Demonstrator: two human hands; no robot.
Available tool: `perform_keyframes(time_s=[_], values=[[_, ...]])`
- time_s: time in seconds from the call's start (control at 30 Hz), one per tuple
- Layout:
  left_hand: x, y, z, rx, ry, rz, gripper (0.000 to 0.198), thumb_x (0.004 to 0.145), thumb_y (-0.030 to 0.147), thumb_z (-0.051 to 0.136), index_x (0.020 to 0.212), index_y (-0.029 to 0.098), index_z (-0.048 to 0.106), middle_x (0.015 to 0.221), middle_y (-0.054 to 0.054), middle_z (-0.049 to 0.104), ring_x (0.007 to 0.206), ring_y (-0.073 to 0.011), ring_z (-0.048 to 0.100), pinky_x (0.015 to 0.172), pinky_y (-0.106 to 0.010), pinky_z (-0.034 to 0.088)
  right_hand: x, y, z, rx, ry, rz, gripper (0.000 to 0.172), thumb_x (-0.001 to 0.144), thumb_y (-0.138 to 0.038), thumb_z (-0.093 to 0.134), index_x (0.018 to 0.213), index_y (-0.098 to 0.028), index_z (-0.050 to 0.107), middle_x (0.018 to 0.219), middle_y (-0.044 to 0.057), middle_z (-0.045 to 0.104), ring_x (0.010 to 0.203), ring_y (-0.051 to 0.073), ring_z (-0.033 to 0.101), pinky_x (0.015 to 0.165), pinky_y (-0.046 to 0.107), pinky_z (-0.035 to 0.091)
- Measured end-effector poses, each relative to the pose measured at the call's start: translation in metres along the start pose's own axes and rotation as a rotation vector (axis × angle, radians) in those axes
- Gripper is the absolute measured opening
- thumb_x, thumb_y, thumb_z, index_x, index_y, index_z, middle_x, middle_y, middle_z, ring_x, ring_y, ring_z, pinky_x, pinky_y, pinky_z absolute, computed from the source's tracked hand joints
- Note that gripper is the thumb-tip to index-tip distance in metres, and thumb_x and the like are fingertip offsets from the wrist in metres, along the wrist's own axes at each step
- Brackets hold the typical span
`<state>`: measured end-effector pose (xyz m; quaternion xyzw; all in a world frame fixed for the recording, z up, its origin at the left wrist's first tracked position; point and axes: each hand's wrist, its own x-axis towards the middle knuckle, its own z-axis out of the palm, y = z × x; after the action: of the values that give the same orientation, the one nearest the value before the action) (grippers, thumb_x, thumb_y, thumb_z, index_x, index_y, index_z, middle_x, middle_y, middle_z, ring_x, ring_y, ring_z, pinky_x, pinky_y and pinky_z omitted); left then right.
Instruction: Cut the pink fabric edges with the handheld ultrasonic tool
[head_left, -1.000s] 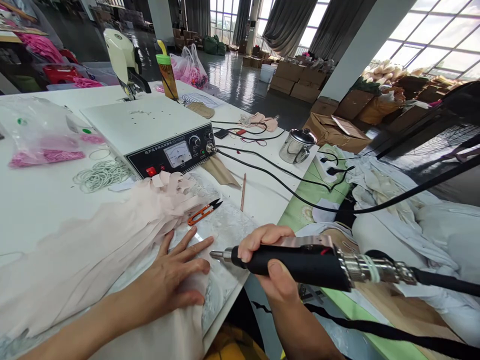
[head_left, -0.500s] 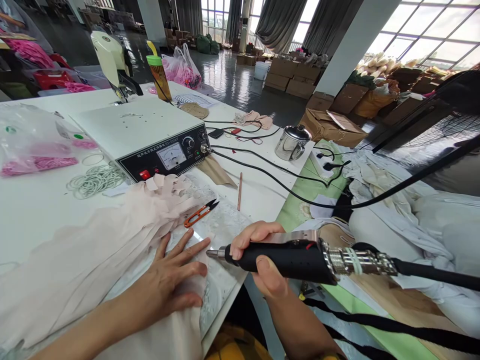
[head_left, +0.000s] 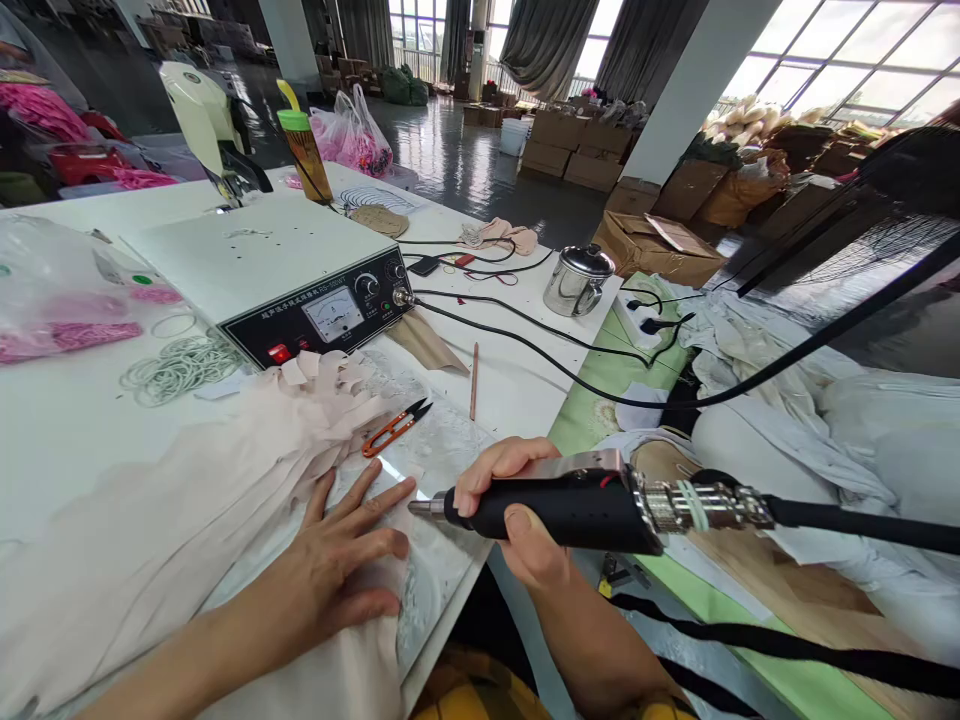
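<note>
My left hand point(head_left: 352, 560) lies with fingers spread, pressing down pale pink fabric point(head_left: 202, 500) on a clear scuffed sheet point(head_left: 442, 540) at the table's edge. Wrapped around a black ultrasonic handpiece point(head_left: 555, 510) is my right hand point(head_left: 517, 500). The metal tip of the handpiece points left and is close to my left fingertips; whether it touches the fabric I cannot tell. Orange thread snips point(head_left: 394, 430) lie just beyond my left fingers. Behind them stands the control box point(head_left: 322, 310) with a dial meter and a red switch, cabled to the handpiece.
Light green rubber bands point(head_left: 180, 370) and a plastic bag with pink pieces point(head_left: 67, 290) are on the left. A pencil point(head_left: 474, 380) and a lidded steel mug point(head_left: 579, 280) lie toward the right edge. The thick black cable point(head_left: 750, 390) crosses there, above piled white fabric point(head_left: 847, 440).
The whole view has shifted slightly, so everything appears a little further left. Both hands, the handpiece and the fabric keep nearly the same positions relative to each other.
</note>
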<state>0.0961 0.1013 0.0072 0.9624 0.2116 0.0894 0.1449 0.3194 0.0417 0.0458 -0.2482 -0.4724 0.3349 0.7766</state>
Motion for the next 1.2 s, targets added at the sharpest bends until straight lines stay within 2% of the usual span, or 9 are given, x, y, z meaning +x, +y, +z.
perform_keyframes(time_s=[0.2,0.37,0.5,0.7,0.93,1.2], values=[[0.001,0.003,-0.004,-0.014,-0.018,-0.020,0.028,0.083,0.053,0.077,0.096,0.031,0.066,0.159,0.000,0.040,0.153,-0.0294,0.012,0.120,-0.049,-0.012,-0.001,-0.008,-0.001,0.002,-0.008,0.015,0.018,0.088,-0.035,0.061,0.104,-0.027,0.057,0.083,-0.001,0.059,0.062,0.013,0.060,0.060,0.032,0.051],[0.003,0.005,-0.004,-0.051,-0.040,-0.049,0.030,0.084,0.057,0.074,0.097,0.031,0.068,0.157,-0.001,0.042,0.153,-0.0315,0.014,0.118,-0.055,-0.013,-0.013,-0.028,-0.006,0.043,-0.011,0.126,0.018,0.086,-0.035,0.060,0.103,-0.028,0.057,0.083,-0.001,0.059,0.062,0.014,0.060,0.058,0.032,0.050],[0.002,0.004,-0.004,-0.076,-0.052,-0.067,0.032,0.082,0.059,0.075,0.097,0.031,0.068,0.158,0.000,0.041,0.153,-0.0306,0.011,0.118,-0.054,-0.014,-0.020,-0.036,-0.003,0.048,0.010,0.206,0.016,0.086,-0.036,0.060,0.100,-0.028,0.057,0.082,-0.001,0.060,0.063,0.016,0.061,0.061,0.034,0.050],[0.002,0.004,-0.004,-0.096,-0.062,-0.072,0.034,0.084,0.061,0.072,0.099,0.031,0.069,0.158,-0.001,0.041,0.153,-0.0328,0.012,0.118,-0.057,-0.013,-0.022,-0.036,0.006,0.022,0.038,0.232,0.015,0.087,-0.037,0.060,0.099,-0.030,0.056,0.081,-0.002,0.059,0.063,0.016,0.059,0.061,0.034,0.048],[0.003,0.004,-0.004,-0.114,-0.072,-0.082,0.033,0.084,0.059,0.073,0.099,0.030,0.068,0.157,-0.002,0.042,0.153,-0.0340,0.013,0.117,-0.060,-0.012,-0.025,-0.033,0.001,0.009,0.010,0.195,0.015,0.087,-0.037,0.060,0.099,-0.030,0.057,0.080,-0.002,0.060,0.063,0.017,0.059,0.060,0.034,0.048],[0.004,0.005,-0.007,-0.117,-0.084,-0.086,0.032,0.082,0.057,0.076,0.098,0.031,0.067,0.159,0.001,0.040,0.153,-0.0322,0.012,0.118,-0.056,-0.015,-0.021,-0.027,-0.003,0.014,0.009,0.171,0.016,0.087,-0.037,0.060,0.100,-0.029,0.056,0.081,-0.002,0.059,0.062,0.016,0.060,0.059,0.034,0.049]])
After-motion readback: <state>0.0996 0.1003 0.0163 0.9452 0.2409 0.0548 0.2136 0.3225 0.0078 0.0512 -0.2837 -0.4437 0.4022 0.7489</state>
